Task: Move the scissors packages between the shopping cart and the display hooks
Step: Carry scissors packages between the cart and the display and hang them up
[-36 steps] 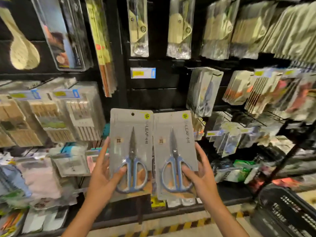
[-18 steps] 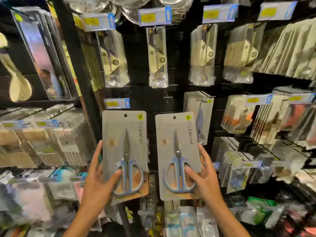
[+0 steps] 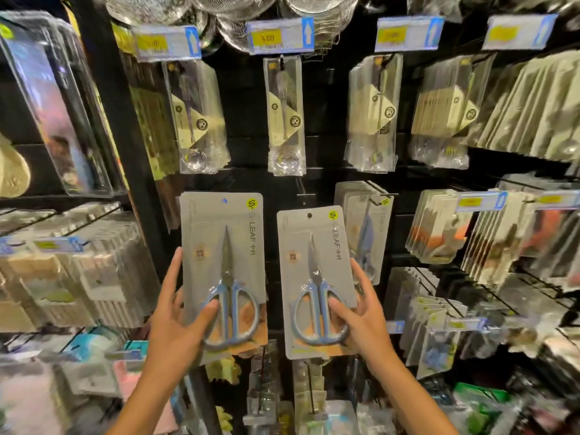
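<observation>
Far left: clear blister packs (image 3: 59, 102) hanging on a black rack, stacked boxed goods (image 3: 94, 271) below. Left hand (image 3: 175, 312) raised from below, palm toward the rack, thumb curled across the front of the left package (image 3: 222, 271) onto the blue scissor handle, remaining fingers behind the card with one fingertip showing along its left edge; clamped on the card's lower left. Left package upright, held in front of the rack, hang hole near its top. Right package (image 3: 315, 277) upright just beside it, slightly lower, a narrow gap between the two cards. Right hand (image 3: 361, 312) mirrored: thumb pressed over the right handle loop, fingers wrapped behind the right edge, pinching the card's lower right. Two held packages in all, one per hand, each with one pair of blue-handled scissors. Behind and right of the right package, a row of matching packages (image 3: 365, 227) hanging on a hook; count not readable. Above, four price tags (image 3: 279, 36) in a row over four hanging stacks of clear packs (image 3: 284, 117). Cart out of view.
</observation>
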